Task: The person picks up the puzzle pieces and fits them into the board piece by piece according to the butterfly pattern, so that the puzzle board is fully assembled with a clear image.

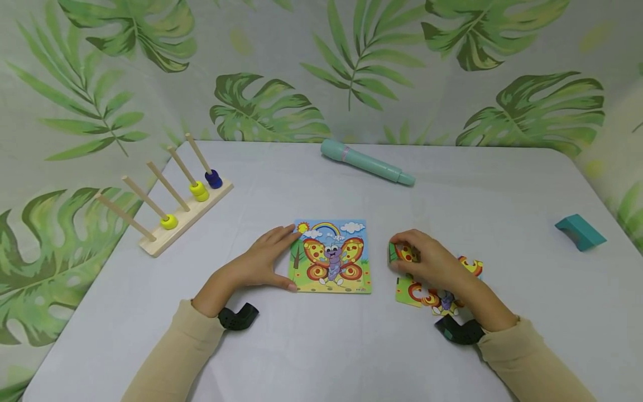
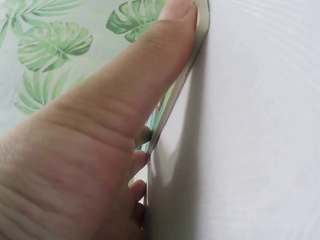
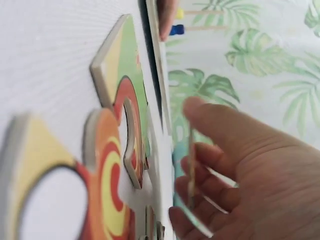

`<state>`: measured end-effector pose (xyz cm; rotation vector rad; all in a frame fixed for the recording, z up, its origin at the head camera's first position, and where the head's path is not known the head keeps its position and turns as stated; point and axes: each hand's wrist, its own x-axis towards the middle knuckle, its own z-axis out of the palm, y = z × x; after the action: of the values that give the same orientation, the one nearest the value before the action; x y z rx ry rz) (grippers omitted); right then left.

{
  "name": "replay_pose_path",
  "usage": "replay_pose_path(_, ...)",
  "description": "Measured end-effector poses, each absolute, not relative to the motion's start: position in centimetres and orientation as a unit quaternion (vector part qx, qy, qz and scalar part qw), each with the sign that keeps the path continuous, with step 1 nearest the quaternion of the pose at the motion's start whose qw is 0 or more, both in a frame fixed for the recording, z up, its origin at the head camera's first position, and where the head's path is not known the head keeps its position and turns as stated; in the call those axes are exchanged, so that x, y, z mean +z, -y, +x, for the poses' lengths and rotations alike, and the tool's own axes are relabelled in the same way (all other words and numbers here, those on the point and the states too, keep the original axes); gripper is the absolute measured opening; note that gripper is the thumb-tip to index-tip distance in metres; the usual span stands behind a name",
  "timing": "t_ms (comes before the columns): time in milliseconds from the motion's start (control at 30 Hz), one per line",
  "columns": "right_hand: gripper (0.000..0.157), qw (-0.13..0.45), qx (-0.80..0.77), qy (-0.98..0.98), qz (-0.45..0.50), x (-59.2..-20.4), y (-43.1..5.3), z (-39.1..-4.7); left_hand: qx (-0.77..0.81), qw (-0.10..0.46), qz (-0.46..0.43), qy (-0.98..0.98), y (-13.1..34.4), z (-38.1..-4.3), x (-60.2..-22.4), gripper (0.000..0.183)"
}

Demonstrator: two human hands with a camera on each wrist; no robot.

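With 12 o'clock at the far side of the table and the butterfly board at the middle of the dial, the right hand is at 3 o'clock, pinching a puzzle piece between thumb and fingers, apart from the board. The left hand is at 9 o'clock, thumb and fingers spread and fairly straight, touching the board's near edge. To handle this well, the person would likely do best to keep the pinch light and on the rim, leaving the printed face and any knobs uncovered, and to turn the piece to match its colours before pressing it flat. The left hand's light contact should be enough to stop the board sliding. The held piece shows a green strip at its 9 o'clock side and a yellow, red-spotted wing beside it; seen edge-on from the right wrist, it is thin. Loose pieces lie on the table at 4 o'clock, thick-edged, with rounded knobs and orange and yellow swirls. The board carries a whole purple-bodied butterfly beneath a rainbow, with a sun at its 11 o'clock corner.
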<state>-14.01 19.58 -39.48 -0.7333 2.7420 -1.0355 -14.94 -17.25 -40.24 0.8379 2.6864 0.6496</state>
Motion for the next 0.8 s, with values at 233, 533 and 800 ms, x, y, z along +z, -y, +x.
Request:
replay_pose_path(233, 0.044, -0.009, -0.374, -0.881, -0.289, -37.0, -17.6, -13.0, 0.226, 0.125, 0.291, -0.921, 17.3, -15.0, -40.3, 0.109)
replay_pose_path(533, 0.045, -0.007, -0.425, -0.843, -0.329, -35.6, -11.5, -12.6, 0.227, 0.121, 0.294, -0.921, 17.4, -15.1, -40.5, 0.109)
replay_pose_path(800, 0.042, 0.012, -0.416, -0.842, -0.343, -37.3, -7.0, -13.8, 0.231, 0.113, 0.303, -0.918, 17.6, -15.1, -40.7, 0.108)
